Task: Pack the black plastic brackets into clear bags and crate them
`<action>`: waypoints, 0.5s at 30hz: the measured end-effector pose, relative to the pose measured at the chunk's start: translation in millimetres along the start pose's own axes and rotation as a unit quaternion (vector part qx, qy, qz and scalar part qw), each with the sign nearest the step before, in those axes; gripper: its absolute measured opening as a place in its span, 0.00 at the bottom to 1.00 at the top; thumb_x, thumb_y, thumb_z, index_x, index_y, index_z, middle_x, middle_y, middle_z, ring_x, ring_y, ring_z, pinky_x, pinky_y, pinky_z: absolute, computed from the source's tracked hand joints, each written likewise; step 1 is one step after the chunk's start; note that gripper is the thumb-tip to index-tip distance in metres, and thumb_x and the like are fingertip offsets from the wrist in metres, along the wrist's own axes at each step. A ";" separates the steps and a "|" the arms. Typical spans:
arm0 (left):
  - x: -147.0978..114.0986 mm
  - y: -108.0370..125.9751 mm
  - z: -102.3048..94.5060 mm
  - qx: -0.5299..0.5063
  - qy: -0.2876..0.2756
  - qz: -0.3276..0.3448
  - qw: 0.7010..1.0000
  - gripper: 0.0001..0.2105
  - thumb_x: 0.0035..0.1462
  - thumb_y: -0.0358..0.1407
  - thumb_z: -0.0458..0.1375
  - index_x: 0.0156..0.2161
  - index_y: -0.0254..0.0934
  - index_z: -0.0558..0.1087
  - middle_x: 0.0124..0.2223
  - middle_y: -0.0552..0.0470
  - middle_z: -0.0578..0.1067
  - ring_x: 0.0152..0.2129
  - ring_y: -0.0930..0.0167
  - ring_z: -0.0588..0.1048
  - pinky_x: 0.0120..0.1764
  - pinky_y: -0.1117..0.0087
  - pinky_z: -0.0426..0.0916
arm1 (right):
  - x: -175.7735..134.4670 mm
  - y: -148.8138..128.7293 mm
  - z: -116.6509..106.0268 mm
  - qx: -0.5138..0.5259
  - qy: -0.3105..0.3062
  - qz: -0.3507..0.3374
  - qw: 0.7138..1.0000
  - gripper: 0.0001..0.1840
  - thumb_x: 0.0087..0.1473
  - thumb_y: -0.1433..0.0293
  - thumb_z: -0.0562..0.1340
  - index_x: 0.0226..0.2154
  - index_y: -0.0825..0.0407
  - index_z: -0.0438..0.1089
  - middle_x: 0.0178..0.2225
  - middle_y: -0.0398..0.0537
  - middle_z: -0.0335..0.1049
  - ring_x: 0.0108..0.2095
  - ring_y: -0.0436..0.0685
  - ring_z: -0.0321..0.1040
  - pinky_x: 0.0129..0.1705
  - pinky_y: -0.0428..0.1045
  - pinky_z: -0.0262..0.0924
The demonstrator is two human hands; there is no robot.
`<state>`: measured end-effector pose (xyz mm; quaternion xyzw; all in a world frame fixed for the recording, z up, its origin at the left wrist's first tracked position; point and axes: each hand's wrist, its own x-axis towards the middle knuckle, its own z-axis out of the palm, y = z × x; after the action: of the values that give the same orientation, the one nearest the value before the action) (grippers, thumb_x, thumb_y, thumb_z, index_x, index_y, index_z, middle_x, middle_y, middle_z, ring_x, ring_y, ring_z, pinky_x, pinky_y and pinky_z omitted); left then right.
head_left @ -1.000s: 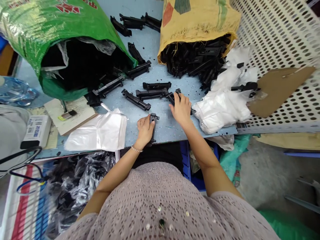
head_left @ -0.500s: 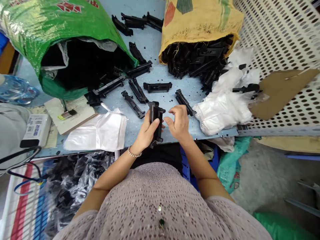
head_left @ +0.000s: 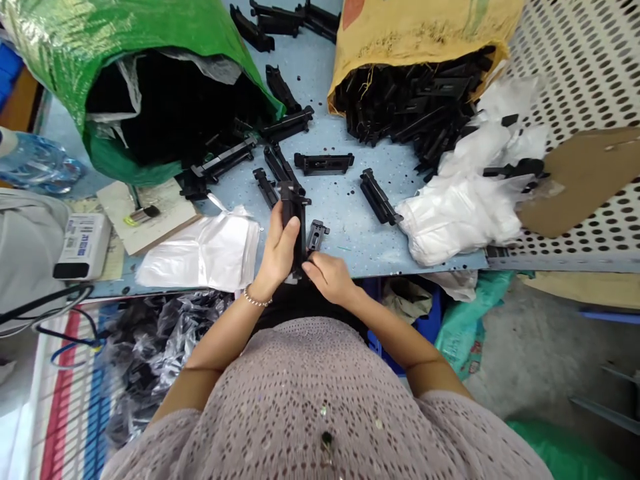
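My left hand (head_left: 279,250) is wrapped round a long black plastic part (head_left: 295,230), held upright at the table's front edge with the thumb along its near face. My right hand (head_left: 331,277) is closed, with curled fingertips at the lower end of that part. What those fingertips pinch is hidden. Just beyond them shows a second black part (head_left: 316,237) with a slot; I cannot tell whether it lies on the table or touches the fingers. Further similar parts lie past my hands, among them a slotted one (head_left: 324,163) and a tilted one (head_left: 380,197).
A green sack (head_left: 165,30) gapes at the left, and a yellow sack (head_left: 425,33) spills black parts at the right. White plastic bags (head_left: 200,257) lie left of my hands, with another bunch (head_left: 460,217) at the right. A perforated white panel (head_left: 590,73) borders the right side.
My right hand has come down and left from beside the part, its fingers curling in at the lower end. The left hand has shifted slightly left. A second part now shows between them.
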<state>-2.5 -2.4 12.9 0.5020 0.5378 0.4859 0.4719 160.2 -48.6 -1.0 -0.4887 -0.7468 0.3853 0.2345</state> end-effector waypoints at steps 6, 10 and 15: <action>-1.2 -17.6 -26.6 0.380 -0.095 0.009 0.920 0.29 0.69 0.54 0.47 0.62 0.34 0.69 0.36 0.39 0.80 0.41 0.51 0.81 0.50 0.52 0.71 | 25.6 30.5 -39.3 -0.031 0.050 0.076 0.995 0.23 0.73 0.55 0.47 0.35 0.48 0.69 0.35 0.49 0.73 0.38 0.59 0.69 0.44 0.53 0.63; -5.5 -41.8 -12.4 0.476 -0.119 -0.030 0.871 0.26 0.71 0.50 0.45 0.59 0.30 0.70 0.29 0.39 0.78 0.36 0.50 0.81 0.46 0.52 0.73 | 54.0 89.9 -100.1 -0.270 0.279 0.188 0.902 0.19 0.68 0.65 0.55 0.55 0.57 0.69 0.57 0.68 0.68 0.59 0.72 0.63 0.59 0.64 0.57; -12.1 -52.9 15.7 0.403 -0.077 -0.005 0.912 0.25 0.69 0.49 0.49 0.59 0.33 0.71 0.47 0.30 0.78 0.49 0.47 0.77 0.54 0.43 0.69 | 48.9 111.3 -113.7 -0.238 0.238 0.293 0.895 0.22 0.70 0.65 0.50 0.56 0.60 0.69 0.47 0.69 0.76 0.50 0.73 0.73 0.52 0.64 0.64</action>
<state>9.5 -15.0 -40.9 0.6824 0.6524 0.1855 0.2725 283.8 60.4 -24.3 -0.8039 -0.5607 0.1197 0.1583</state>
